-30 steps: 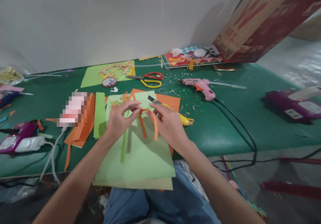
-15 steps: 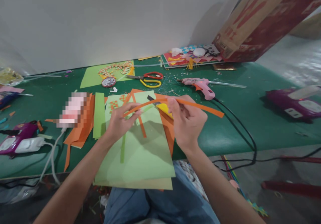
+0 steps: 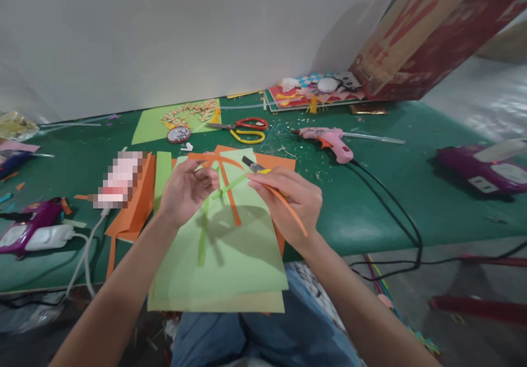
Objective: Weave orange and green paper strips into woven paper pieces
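Note:
Both my hands work over a light green paper sheet (image 3: 230, 246) at the table's near edge. My left hand (image 3: 185, 188) pinches one end of a long orange paper strip (image 3: 218, 159) together with a thin green strip (image 3: 228, 185). The orange strip arcs to my right hand (image 3: 292, 199), whose closed fingers grip it, and its free end (image 3: 294, 216) hangs past the palm. A yellow-handled utility knife (image 3: 253, 165) lies just behind my right hand. Another orange strip (image 3: 233, 205) and a green strip (image 3: 202, 241) lie on the sheet.
On the green table (image 3: 391, 191) lie red and yellow scissors (image 3: 247, 128), a pink glue gun (image 3: 329, 139) with its black cable (image 3: 395, 208), orange paper (image 3: 134, 208), purple devices (image 3: 481, 172) at both sides, and woven paper pieces (image 3: 189, 112). A cardboard box (image 3: 428, 32) leans at back right.
My right hand slid along the orange strip back toward my left hand; the strip, stretched out to the right half a second ago, now arcs between both hands with its end hanging down.

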Action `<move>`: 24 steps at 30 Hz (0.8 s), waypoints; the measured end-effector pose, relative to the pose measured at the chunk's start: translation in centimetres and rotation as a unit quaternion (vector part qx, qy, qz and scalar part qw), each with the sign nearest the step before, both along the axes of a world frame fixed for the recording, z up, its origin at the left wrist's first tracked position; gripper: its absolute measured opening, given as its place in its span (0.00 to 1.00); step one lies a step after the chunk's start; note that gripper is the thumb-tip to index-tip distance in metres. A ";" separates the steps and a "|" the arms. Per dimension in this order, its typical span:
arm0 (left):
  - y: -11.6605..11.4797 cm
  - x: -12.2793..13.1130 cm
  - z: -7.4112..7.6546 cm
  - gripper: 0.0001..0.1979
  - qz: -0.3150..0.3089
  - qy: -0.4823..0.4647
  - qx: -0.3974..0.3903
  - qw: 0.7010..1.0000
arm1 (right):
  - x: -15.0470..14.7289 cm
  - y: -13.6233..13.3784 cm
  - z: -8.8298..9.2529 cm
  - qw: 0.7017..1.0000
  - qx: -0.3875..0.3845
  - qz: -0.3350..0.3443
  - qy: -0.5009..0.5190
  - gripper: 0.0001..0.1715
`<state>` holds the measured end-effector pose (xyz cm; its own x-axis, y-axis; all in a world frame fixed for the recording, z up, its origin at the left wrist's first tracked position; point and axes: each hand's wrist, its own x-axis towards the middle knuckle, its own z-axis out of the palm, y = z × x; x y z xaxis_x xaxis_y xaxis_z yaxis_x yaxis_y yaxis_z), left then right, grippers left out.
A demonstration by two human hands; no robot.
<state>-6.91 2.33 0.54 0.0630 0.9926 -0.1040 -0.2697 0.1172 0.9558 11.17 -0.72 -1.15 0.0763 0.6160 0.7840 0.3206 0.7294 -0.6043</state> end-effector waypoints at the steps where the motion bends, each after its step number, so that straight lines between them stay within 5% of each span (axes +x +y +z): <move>1: 0.0 0.0 0.1 0.13 0.001 -0.005 0.002 1.000 | 0.0 0.0 0.1 1.000 -0.007 0.019 0.005 0.08; 13: -0.5 0.6 -0.6 0.17 -0.060 0.007 0.033 0.998 | -0.3 0.2 -0.1 0.956 -0.071 0.268 -0.091 0.13; 18: -0.3 0.4 -0.5 0.24 -0.068 -0.014 0.019 0.997 | -0.3 0.1 -0.1 0.950 -0.069 0.282 -0.116 0.11; 24: -0.4 0.6 -0.7 0.16 -0.058 0.025 0.043 0.997 | -0.2 -0.1 -0.2 0.940 -0.107 0.275 -0.171 0.16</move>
